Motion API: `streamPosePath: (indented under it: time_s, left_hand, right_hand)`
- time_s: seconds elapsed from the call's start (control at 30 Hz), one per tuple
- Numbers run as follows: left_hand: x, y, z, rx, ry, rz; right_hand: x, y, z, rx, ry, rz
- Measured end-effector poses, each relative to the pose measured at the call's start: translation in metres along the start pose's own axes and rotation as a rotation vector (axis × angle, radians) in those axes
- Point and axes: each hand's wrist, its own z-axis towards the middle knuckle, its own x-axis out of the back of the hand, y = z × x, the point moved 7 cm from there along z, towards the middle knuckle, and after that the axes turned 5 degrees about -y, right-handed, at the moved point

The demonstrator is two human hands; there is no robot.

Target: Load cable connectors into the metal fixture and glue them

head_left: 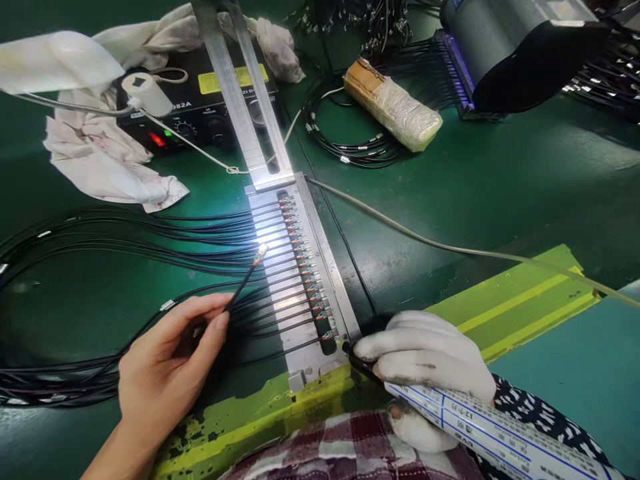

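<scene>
Between its thumb and fingertips, my left hand [175, 353] pinches a black cable [243, 288] whose small connector tip [261, 252] points up over the metal fixture [280, 287]. A row of several black cables lies across this fixture, their bare wired ends along its dark slot [311, 280]. My right hand [430, 373], in a white glove, is wrapped round a white labelled tube [465, 427] with a black tip. That tip is near the fixture's lower right corner; whether it touches cannot be told.
Behind the fixture stands a black control box [200, 120] with white cloths [105, 153] around it. A wrapped block [393, 107] and a dark machine [525, 53] are farther back. A thin hose [425, 237] crosses the green table [525, 173]. Cable bundles [60, 383] lie left.
</scene>
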Motion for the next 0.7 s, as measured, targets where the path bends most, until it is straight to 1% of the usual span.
streamPosePath:
  time_s: [0.1, 0.37, 0.7]
  left_hand:
    - [-0.0010, 0.0000, -0.0003, -0.006, -0.018, -0.010]
    - [-0.0013, 0.0013, 0.0000, -0.012, -0.015, -0.024]
    - [-0.0015, -0.0008, -0.0005, 0.002, -0.021, -0.009]
  right_hand:
    - [0.0002, -0.0002, 0.0009, -0.008, 0.003, -0.014]
    - [-0.0003, 0.0016, 0.0004, 0.016, -0.022, -0.011]
    - [-0.0014, 0.0044, -0.0014, 0.030, 0.008, -0.010]
